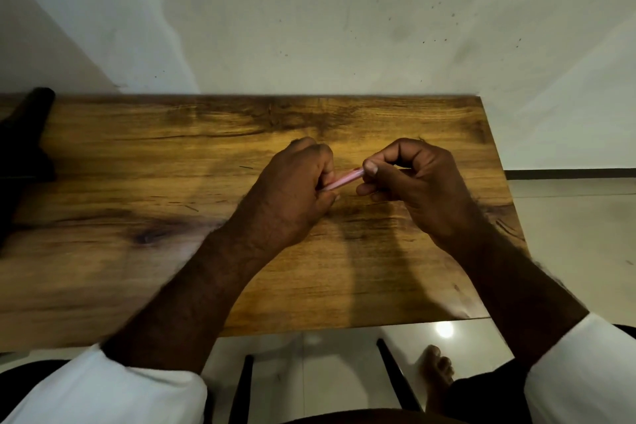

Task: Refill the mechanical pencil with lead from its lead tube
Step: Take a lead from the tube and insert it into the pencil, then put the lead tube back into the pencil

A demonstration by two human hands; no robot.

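Note:
A thin pink stick-like object, either the mechanical pencil or the lead tube, spans the gap between my two hands above the wooden table. My left hand grips its lower left end with curled fingers. My right hand pinches its upper right end between thumb and forefinger. Only the short pink middle stretch shows; both ends are hidden inside my hands. I cannot tell which of the two items it is, and no second item shows.
A dark object lies at the table's left edge. A white wall stands right behind the table. The table's right edge drops to a tiled floor. Black table legs and a bare foot show below the near edge.

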